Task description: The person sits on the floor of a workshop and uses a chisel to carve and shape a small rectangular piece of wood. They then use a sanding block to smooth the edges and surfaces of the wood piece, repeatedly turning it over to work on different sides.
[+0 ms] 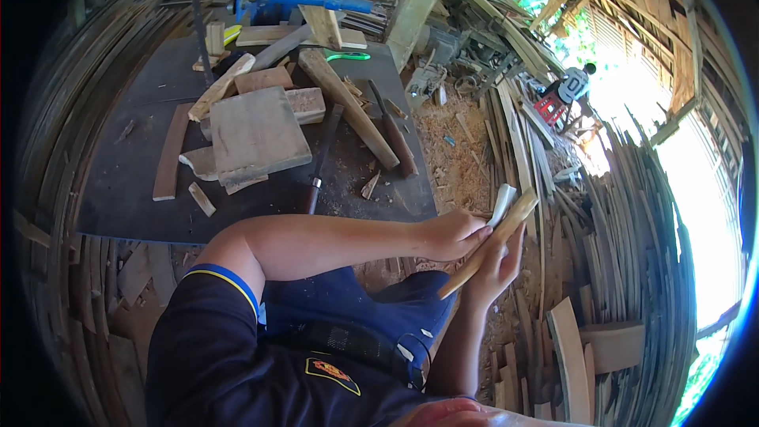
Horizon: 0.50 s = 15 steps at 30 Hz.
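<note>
My left hand (452,237) reaches across my body, its fingers closed on a pale folded strip (501,199) whose material I cannot make out. The strip lies against a narrow, smoothed piece of wood (519,210), which is tilted up and away to the right. My right hand (498,270) grips that piece from below, with fingers along its far side. Both hands are off the right front corner of the dark workbench (126,198), above my lap.
On the bench lie a square wooden block (261,130), several offcuts, a long wooden bar (348,107), two wooden-handled tools (314,194) and a green-handled item (348,56). A blue metal frame (261,6) stands behind. Stacked planks (632,245) line the right; sawdust covers the floor (451,162).
</note>
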Each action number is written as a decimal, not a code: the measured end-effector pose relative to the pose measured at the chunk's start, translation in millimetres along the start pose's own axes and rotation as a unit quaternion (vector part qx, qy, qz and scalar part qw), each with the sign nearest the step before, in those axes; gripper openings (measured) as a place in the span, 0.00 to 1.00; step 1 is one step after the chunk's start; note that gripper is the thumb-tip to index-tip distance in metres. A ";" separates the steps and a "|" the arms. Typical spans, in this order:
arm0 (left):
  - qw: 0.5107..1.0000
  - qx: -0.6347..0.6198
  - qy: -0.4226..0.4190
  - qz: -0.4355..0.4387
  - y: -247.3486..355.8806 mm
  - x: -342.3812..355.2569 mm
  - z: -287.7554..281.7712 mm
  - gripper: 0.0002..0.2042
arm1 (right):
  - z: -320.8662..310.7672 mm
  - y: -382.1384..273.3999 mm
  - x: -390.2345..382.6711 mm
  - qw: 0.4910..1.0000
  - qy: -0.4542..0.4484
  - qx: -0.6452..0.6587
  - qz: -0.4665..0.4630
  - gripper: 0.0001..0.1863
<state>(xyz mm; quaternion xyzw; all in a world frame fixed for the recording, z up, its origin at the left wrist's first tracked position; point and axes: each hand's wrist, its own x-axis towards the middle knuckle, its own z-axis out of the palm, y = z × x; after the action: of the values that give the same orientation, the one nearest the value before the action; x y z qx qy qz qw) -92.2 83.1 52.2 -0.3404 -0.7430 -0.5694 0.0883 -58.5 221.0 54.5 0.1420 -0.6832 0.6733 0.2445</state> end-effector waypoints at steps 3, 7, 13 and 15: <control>0.999 -0.005 0.011 -0.033 11.2 2.4 -6.4 0.12 | -2.1 -2.5 -23.0 0.997 -0.034 -0.064 -0.025 0.31; 0.993 0.014 0.039 0.107 -11.6 -1.8 15.9 0.11 | -15.2 22.7 25.3 0.998 0.047 0.026 0.012 0.30; 0.997 0.024 0.028 0.073 -6.3 1.0 3.2 0.13 | -2.5 8.3 -9.6 0.998 0.008 -0.053 -0.026 0.30; 0.997 0.018 0.023 0.075 -14.8 3.8 11.1 0.13 | -1.5 3.9 -14.9 0.998 0.015 -0.054 -0.028 0.30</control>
<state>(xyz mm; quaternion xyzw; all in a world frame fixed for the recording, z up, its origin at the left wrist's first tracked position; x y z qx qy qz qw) -101.2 93.0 38.8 -0.3803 -0.7236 -0.5551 0.1540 -47.9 220.7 43.3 0.1375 -0.7105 0.6304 0.2809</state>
